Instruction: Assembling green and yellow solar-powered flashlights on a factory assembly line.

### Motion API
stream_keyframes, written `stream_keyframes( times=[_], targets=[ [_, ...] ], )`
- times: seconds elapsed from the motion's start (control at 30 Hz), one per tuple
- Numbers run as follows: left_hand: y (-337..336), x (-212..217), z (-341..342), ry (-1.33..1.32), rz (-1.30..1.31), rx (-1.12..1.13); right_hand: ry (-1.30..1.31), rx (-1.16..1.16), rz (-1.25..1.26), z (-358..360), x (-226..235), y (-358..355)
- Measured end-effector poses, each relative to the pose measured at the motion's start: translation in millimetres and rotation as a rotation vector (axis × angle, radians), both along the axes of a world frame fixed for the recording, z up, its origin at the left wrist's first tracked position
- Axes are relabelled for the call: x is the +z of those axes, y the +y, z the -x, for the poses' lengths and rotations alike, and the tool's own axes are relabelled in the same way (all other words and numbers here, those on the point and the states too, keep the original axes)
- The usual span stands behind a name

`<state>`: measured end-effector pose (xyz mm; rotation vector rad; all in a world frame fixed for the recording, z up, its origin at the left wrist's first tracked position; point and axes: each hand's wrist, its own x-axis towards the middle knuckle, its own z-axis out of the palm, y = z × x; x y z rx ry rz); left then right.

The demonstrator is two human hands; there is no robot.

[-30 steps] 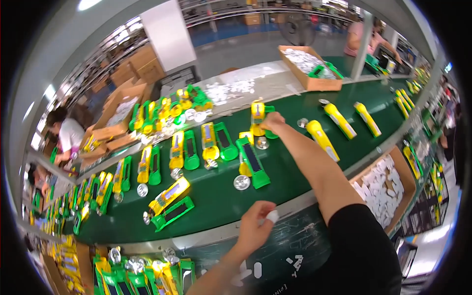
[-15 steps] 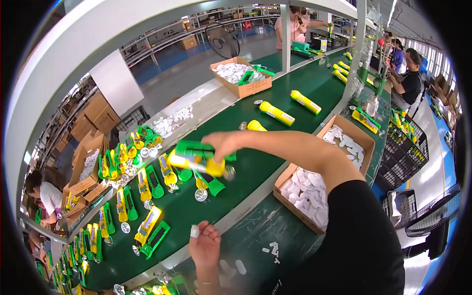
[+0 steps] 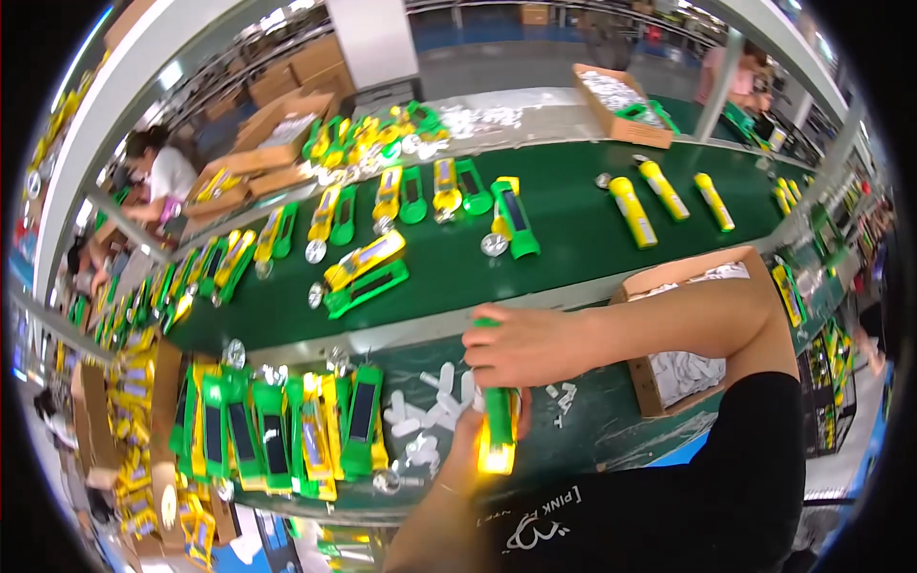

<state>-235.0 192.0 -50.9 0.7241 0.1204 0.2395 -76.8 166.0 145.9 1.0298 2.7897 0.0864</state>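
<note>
While it's lit up at its near end, a green-and-yellow flashlight (image 3: 499,427) is being held over the near workbench (image 3: 611,430), long axis running straight away from the body. It's being gripped at the far end by the right hand (image 3: 521,346), closed over the top, and being cradled from below by the left hand (image 3: 465,449), mostly hidden. Small white parts (image 3: 427,406) are lying just left. Finished flashlights (image 3: 287,425) are being stacked further left, beside the conveyor belt (image 3: 573,220).
</note>
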Motion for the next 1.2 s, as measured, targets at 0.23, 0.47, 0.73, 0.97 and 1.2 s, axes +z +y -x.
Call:
stream_keyframes(
  times=[0.23,0.47,0.73,0.97,1.2],
  targets=[
    [10,40,4,-0.264,0.489,0.256,0.99,-0.528,0.045,20,-43,-24],
    [5,36,-4,-0.223,0.439,0.31,1.163,-0.956,-0.044,37,-79,-35],
    [0,48,2,-0.173,0.343,0.391,1.833,-0.974,0.186,64,-102,-55],
    [1,54,6,-0.243,0.392,0.293,1.863,-0.963,0.134,75,-116,-57],
    [31,56,26,-0.063,0.197,0.467,1.427,-0.933,-0.053,39,-95,-42]
  ],
)
